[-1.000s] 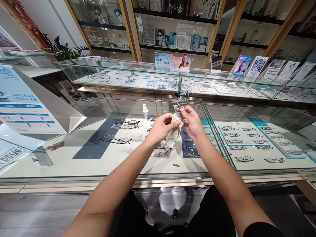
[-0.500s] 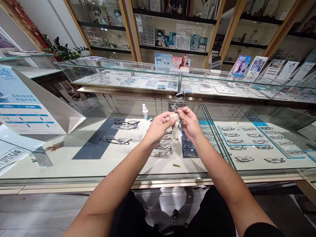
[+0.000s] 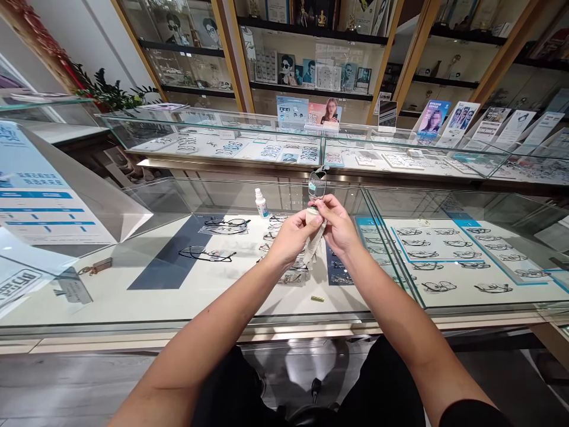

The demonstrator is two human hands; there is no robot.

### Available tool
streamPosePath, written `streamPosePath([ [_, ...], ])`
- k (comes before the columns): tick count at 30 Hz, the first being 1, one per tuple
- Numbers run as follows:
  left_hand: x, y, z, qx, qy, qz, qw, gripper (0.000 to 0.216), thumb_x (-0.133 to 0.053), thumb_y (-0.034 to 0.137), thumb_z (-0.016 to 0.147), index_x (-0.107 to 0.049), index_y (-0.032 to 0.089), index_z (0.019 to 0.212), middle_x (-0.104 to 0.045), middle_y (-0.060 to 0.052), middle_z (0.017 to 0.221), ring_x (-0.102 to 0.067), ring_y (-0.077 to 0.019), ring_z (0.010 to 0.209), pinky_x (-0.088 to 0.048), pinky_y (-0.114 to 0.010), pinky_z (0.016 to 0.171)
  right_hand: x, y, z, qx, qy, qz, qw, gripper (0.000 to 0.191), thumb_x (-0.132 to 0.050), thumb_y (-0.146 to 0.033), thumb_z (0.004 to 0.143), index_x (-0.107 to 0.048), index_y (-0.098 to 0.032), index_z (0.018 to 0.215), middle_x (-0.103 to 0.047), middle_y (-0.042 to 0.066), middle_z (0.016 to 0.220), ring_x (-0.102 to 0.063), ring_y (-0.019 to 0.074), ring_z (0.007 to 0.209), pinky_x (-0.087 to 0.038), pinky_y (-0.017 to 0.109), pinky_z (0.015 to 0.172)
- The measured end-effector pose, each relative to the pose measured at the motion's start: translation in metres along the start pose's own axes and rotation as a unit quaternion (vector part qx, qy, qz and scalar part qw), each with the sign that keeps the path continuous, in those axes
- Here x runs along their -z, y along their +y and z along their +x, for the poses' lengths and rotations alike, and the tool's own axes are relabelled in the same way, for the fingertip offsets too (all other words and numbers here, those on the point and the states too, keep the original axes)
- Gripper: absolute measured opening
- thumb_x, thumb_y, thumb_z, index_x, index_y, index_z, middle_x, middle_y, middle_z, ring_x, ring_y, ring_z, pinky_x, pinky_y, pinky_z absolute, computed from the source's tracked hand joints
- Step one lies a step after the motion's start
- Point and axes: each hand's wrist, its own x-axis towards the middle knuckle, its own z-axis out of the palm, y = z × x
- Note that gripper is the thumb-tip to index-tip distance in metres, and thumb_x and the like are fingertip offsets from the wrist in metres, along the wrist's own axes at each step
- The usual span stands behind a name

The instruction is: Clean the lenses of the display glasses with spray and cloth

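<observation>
A pair of thin-rimmed glasses (image 3: 317, 182) stands upright above my two hands, over the glass display counter (image 3: 186, 299). My right hand (image 3: 338, 225) grips the glasses at their lower part. My left hand (image 3: 291, 236) pinches a pale cleaning cloth (image 3: 315, 240) against the same spot, and the cloth hangs down between the hands. One clear lens shows above my fingers; the rest of the frame is hidden by hands and cloth.
A small white spray bottle (image 3: 261, 203) stands on the counter just left of my hands. Several glasses lie inside the case, such as a dark pair (image 3: 205, 254). A blue-and-white sign (image 3: 40, 196) stands left. A second counter (image 3: 311, 151) and shelves lie behind.
Both hands have drifted a little left and closer together, and the glasses have swung from tilted right to more upright. The cloth stays pinched at the frame.
</observation>
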Motion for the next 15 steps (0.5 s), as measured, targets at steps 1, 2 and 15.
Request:
streamPosePath([
  [1,-0.0005,-0.0003,-0.0003,-0.006,0.004,0.015,1.0,0.057,-0.1,0.061,0.068,-0.078,0.016,0.094,-0.075,-0.002,0.087,-0.062,-0.0167,0.085,-0.048,-0.027,0.081,0.0,0.0,0.0001,0.0,-0.001,0.004,1.0,0.044,-0.103,-0.046,0.064,-0.069,-0.027,0.085,-0.078,-0.001,0.098,-0.068,0.0163,0.091,-0.059,0.029,0.085],
  [2,-0.0007,-0.0001,-0.0005,-0.012,0.004,0.025,1.0,0.058,-0.098,0.063,0.068,-0.077,0.016,0.093,-0.075,-0.002,0.087,-0.061,-0.0171,0.085,-0.048,-0.027,0.08,-0.0001,-0.0002,0.0,0.001,-0.006,0.008,1.0,0.045,-0.104,-0.046,0.064,-0.069,-0.027,0.085,-0.078,-0.001,0.098,-0.069,0.0161,0.092,-0.059,0.028,0.086],
  [15,-0.0023,0.0046,-0.0037,-0.026,-0.017,-0.007,1.0,0.057,-0.101,0.055,0.069,-0.074,0.016,0.1,-0.072,-0.001,0.085,-0.06,-0.0142,0.077,-0.046,-0.025,0.073,-0.0048,-0.0034,-0.0026,-0.026,-0.007,0.004,1.0,0.035,-0.095,-0.041,0.07,-0.065,-0.025,0.08,-0.081,0.001,0.095,-0.072,0.0185,0.09,-0.061,0.031,0.087],
])
